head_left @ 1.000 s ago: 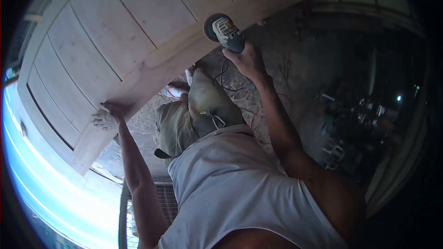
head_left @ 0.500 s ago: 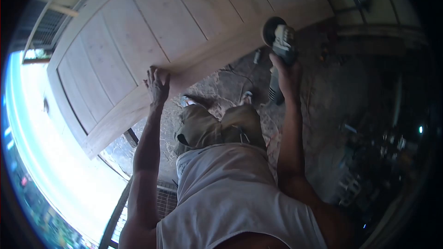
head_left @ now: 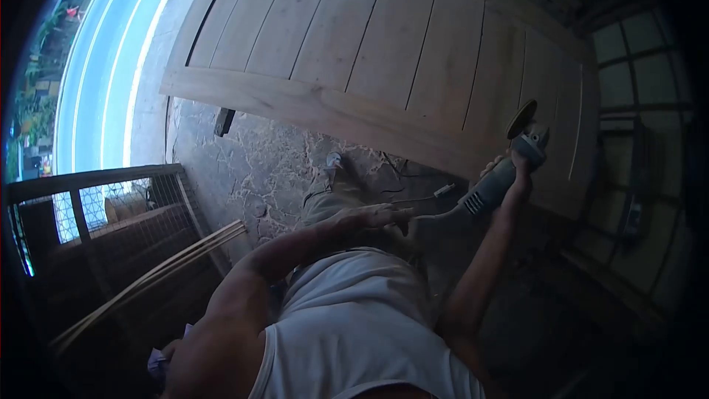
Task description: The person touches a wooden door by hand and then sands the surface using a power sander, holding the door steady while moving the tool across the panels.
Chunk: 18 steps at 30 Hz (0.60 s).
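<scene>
My right hand (head_left: 519,181) is wrapped round the front part of an angle grinder (head_left: 491,186), whose round disc (head_left: 522,120) points up over the near right part of a large panelled wooden door (head_left: 369,37). The grinder's rear end and its cord point toward my left hand (head_left: 380,218). That hand is in front of my waist, off the door, with its fingers stretched toward the cord; whether they touch it is unclear. The door lies flat, its long near rail (head_left: 295,96) facing me.
A cord connector (head_left: 444,191) hangs or lies below the door edge. At the left stand a wire mesh frame (head_left: 88,207) and thin wooden strips (head_left: 170,258). Cracked floor (head_left: 258,155) shows under the door. A panelled wall (head_left: 642,81) is at the right.
The view has turned, so the door now spans the top. My left hand has left the door and moved across my waist toward the grinder's cord. The grinder is now tilted, disc up right.
</scene>
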Tool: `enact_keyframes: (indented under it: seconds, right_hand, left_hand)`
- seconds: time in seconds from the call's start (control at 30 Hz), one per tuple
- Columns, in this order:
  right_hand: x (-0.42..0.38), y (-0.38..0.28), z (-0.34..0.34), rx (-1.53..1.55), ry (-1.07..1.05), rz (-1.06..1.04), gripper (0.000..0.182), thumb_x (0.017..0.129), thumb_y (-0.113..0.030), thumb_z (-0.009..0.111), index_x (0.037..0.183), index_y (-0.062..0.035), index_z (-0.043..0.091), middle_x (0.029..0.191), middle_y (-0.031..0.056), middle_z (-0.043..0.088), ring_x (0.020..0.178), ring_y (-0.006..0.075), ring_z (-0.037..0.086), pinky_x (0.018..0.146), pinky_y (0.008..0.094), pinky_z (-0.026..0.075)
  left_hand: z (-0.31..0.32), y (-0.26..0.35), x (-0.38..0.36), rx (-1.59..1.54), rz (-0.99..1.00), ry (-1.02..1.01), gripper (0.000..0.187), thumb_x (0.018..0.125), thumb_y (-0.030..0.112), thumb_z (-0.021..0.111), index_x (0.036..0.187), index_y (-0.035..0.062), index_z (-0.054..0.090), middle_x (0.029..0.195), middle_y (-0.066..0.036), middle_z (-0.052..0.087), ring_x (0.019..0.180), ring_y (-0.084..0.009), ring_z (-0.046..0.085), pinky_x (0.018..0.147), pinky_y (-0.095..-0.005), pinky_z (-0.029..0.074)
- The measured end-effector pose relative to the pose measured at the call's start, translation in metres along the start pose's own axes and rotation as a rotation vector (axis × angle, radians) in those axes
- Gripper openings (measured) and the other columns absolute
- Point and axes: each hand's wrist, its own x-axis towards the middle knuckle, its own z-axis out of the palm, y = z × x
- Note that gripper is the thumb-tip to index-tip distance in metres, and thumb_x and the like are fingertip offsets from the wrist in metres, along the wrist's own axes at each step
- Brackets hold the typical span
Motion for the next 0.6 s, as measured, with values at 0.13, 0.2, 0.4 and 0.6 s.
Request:
enact_keyframes:
  seconds: [0.13,0.2,0.4,0.6]
  right_hand:
    - [0.081,-0.044,0.018,-0.250,-0.031,-0.001,0.033,0.096,-0.032,0.080,0.106,-0.0027,0.070,0.081,0.0075,0.069,0.067,0.0201,0.072,0.061,0.0363,0.060]
    - [0.108,-0.042,0.031,-0.469,-0.065,-0.002,0.033,0.095,-0.033,0.081,0.104,-0.0034,0.071,0.079,0.0067,0.070,0.068,0.0187,0.072,0.061,0.0351,0.059]
    - [0.170,0.047,0.068,-1.358,-0.301,-0.267,0.048,0.088,-0.042,0.086,0.107,0.0003,0.074,0.088,0.0140,0.078,0.082,0.0300,0.080,0.075,0.0447,0.061]
    - [0.205,0.127,0.126,-1.718,-0.521,-0.341,0.062,0.086,-0.047,0.087,0.122,0.0011,0.074,0.107,0.0266,0.081,0.102,0.0404,0.081,0.091,0.0541,0.061]
  left_hand:
    - [-0.017,0.033,-0.049,0.212,-0.360,0.089,0.051,0.109,0.051,0.062,0.123,0.0065,0.082,0.115,-0.020,0.080,0.113,-0.0381,0.077,0.102,-0.0498,0.056]
    - [-0.015,-0.018,-0.041,0.177,-0.288,0.172,0.046,0.108,0.047,0.064,0.121,0.0070,0.082,0.114,-0.019,0.081,0.107,-0.0394,0.077,0.097,-0.0528,0.056]
    - [-0.009,-0.022,-0.012,0.186,0.036,0.256,0.033,0.103,0.041,0.070,0.115,0.0135,0.082,0.102,-0.018,0.081,0.094,-0.0396,0.078,0.085,-0.0524,0.059]
    - [-0.023,0.020,0.013,0.126,0.059,0.264,0.035,0.100,0.042,0.075,0.115,0.0108,0.082,0.098,-0.018,0.081,0.090,-0.0376,0.078,0.083,-0.0479,0.060]
